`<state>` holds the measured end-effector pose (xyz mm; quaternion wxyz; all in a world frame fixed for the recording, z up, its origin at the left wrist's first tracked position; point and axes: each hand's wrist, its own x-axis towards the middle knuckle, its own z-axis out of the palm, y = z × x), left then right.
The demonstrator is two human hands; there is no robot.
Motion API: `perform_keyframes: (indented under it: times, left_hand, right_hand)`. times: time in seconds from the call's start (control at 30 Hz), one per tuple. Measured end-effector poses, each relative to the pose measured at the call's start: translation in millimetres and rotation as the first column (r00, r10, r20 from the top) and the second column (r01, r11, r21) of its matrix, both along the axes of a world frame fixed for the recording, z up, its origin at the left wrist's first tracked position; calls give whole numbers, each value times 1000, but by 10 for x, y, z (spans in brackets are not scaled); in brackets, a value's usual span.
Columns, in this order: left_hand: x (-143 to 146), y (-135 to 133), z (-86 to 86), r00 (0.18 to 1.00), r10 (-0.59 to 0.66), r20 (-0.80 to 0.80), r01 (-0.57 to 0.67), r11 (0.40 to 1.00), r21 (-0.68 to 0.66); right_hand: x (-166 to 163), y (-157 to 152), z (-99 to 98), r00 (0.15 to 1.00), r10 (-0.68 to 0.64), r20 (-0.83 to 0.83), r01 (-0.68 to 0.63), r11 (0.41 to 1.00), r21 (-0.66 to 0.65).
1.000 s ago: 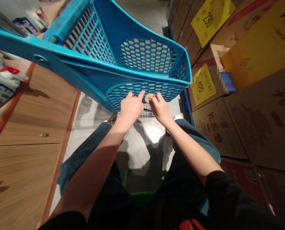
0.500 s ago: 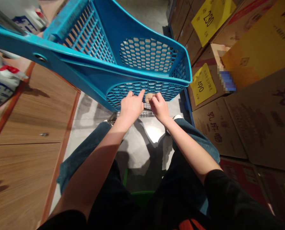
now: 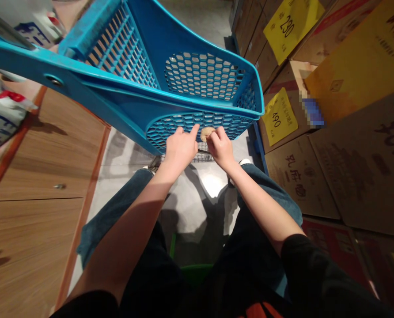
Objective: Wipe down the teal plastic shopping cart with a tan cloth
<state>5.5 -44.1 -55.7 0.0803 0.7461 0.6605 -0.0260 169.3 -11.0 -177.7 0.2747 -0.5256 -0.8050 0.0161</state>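
Observation:
My right hand [image 3: 221, 145] is closed in a pinch on a small, tan, fuzzy-looking piece [image 3: 207, 133], whose exact kind does not show. Just left of it, my left hand [image 3: 181, 148] has one digit pointing forward and the other fingers curled under. Whatever those curled fingers hold, if anything, is hidden. A thin dark bar [image 3: 203, 151] shows between the hands; I cannot tell whether it belongs to the cart. Both hands are in front of the perforated near side of a blue plastic shopping cart basket [image 3: 130, 95].
Stacked cardboard cartons [image 3: 298, 170] with yellow price sheets [image 3: 279, 117] stand along the right. A wooden cabinet [image 3: 38, 176] lines the left, with white packages [image 3: 0, 115] on top. My knees are apart above a grey floor [image 3: 183, 207], and a green edge [image 3: 197, 271] shows below me.
The view has shifted very slightly, with the cart and cartons a little further left. Both hands keep nearly the same pose, and the tan piece in my right hand looks slightly rounder.

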Motion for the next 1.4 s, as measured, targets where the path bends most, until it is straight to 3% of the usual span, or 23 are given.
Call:
perform_keyframes:
  times: [0.17,0.37,0.6,0.8,1.03,1.23,1.3,1.4]
  left_hand:
    - [11,33,16,1000,23,-19,-24,997,-74]
    - [16,28,16,1000,13,-24,-14,998,-62]
    - [0,27,-8,1000,13,-28,-15,998,-66]
    - [44,17,-7,998,-21,-57,16,996,-91]
    - [84,14,-25,994,-40,-100,27,992,-124]
    - [101,10,-63,995,-44,-93,33,992,-119]
    - [96,9,-72,995,-45,-89,35,993,-112]
    - [84,18,-70,995,-44,-93,32,992,-126]
  right_hand:
    - [-3,-65,-180,1000,-18,7,19,988,-153]
    - [34,-14,-18,990,55,-129,-57,998,-10]
    - [-6,-54,-136,1000,13,6,-12,997,-78]
    - [6,-16,16,997,42,-72,-38,998,57]
    - [19,-106,-67,996,-12,89,25,989,-149]
    - [5,-19,52,999,35,-41,-34,999,21]
    - [17,-6,67,999,26,-29,-26,1000,2]
    - [10,-58,7,998,-4,66,13,992,-127]
